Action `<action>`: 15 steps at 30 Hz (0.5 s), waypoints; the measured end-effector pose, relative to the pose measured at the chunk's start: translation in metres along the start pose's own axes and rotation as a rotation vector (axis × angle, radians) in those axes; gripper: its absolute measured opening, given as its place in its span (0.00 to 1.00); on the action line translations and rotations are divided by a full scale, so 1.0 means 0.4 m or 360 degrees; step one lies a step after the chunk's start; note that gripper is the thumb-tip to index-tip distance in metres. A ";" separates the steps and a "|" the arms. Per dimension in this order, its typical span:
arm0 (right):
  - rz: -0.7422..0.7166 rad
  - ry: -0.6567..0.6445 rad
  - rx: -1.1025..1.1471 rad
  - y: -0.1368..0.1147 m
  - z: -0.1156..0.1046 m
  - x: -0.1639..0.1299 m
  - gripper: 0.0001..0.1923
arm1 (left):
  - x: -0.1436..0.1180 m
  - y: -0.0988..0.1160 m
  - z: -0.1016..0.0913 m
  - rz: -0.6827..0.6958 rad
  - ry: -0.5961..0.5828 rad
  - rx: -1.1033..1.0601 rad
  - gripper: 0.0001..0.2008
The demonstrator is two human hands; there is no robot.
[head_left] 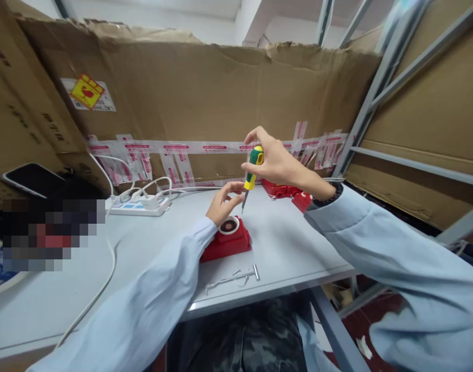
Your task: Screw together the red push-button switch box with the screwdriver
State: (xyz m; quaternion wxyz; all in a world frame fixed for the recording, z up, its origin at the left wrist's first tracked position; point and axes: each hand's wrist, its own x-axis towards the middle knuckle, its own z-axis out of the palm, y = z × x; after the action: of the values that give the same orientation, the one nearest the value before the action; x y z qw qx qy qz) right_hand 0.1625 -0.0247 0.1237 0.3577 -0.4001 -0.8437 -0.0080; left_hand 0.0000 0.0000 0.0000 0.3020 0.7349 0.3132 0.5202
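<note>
A screwdriver (250, 182) with a yellow and green handle is held upright, slightly tilted, by my right hand (273, 160), whose fingers grip the handle near its top. Its thin metal shaft points down, with the tip just above the far right corner of a red device (236, 244). That device has a white ring around a dark round centre. My left hand (223, 201) reaches over the device's far side, thumb and fingertips closed at the screwdriver's shaft just below the handle. Whether a screw sits at the tip is too small to tell.
In front of the red device lie a T-handled metal tool (236, 279) and small screws. More red devices (278, 189) stand at the back right. A white power strip (143, 205) with cables and a phone (34, 180) are at left. Cardboard (220, 93) walls the back.
</note>
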 end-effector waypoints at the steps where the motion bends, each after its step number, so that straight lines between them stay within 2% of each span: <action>1: 0.0008 0.0027 0.0001 -0.001 -0.011 -0.002 0.19 | -0.001 0.008 -0.007 0.0031 -0.0023 0.0108 0.18; 5: 0.0048 0.0100 0.0030 -0.012 -0.043 -0.014 0.19 | -0.009 0.034 -0.034 0.0081 -0.0188 0.0563 0.18; 8: 0.0047 0.0134 0.0070 -0.019 -0.056 -0.024 0.19 | -0.019 0.045 -0.050 0.0096 -0.0302 0.0634 0.12; 10: 0.0049 0.0159 0.0088 -0.018 -0.063 -0.029 0.20 | -0.031 0.059 -0.062 0.0110 -0.0347 0.0665 0.12; 12: 0.0073 0.0205 0.0105 -0.010 -0.068 -0.034 0.21 | -0.053 0.084 -0.072 0.0168 -0.0399 0.0780 0.12; 15: 0.0121 0.0307 0.0132 0.008 -0.062 -0.043 0.20 | -0.107 0.135 -0.072 0.0305 -0.0574 0.1173 0.11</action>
State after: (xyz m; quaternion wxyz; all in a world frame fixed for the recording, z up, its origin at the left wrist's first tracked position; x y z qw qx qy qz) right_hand 0.1869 -0.0417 0.1308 0.4535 -0.4141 -0.7892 0.0020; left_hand -0.0308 -0.0632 0.0247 0.0191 0.8988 0.3507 0.2623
